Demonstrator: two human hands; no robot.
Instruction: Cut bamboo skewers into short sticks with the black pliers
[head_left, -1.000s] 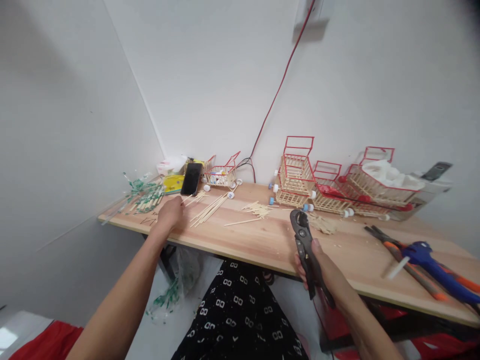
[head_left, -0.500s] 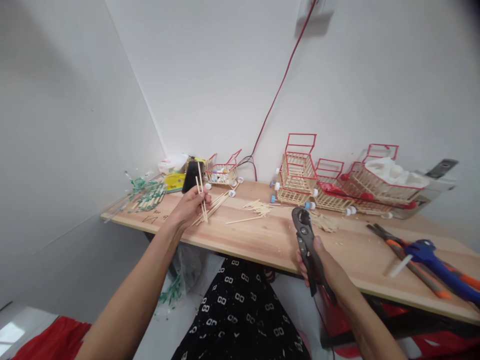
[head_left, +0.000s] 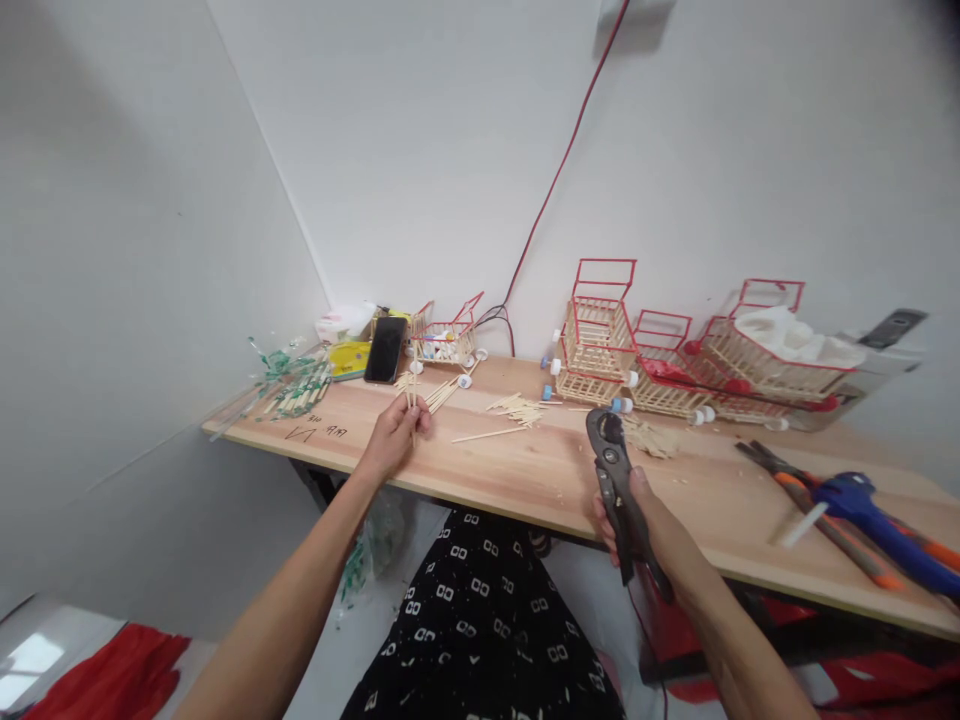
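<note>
Upright between the fingers of my left hand (head_left: 397,432) are thin wooden sticks (head_left: 414,378), pinched above the table's front half. How many it holds I cannot tell. Just behind that hand lies a bundle of longer sticks (head_left: 444,395). My right hand (head_left: 651,515) is wrapped round the handles of a dark grey hand cutter (head_left: 613,470), its curved head pointing away from me over the table. Short cut sticks (head_left: 517,408) lie in a loose pile between the two hands, with one longer stick (head_left: 487,436) in front of them.
Small stick-built carts with red handles (head_left: 600,335) stand along the wall at right, another cart (head_left: 446,345) at centre left. A phone (head_left: 386,350) leans beside a yellow packet (head_left: 349,360). Green-tipped sticks (head_left: 300,385) lie far left. A blue glue gun (head_left: 862,505) and orange-handled pliers (head_left: 832,530) lie right.
My left hand has moved right and a little toward the middle, and the sticks in it now stand closer together and upright. The right hand keeps its grip on the cutter, nearly still.
</note>
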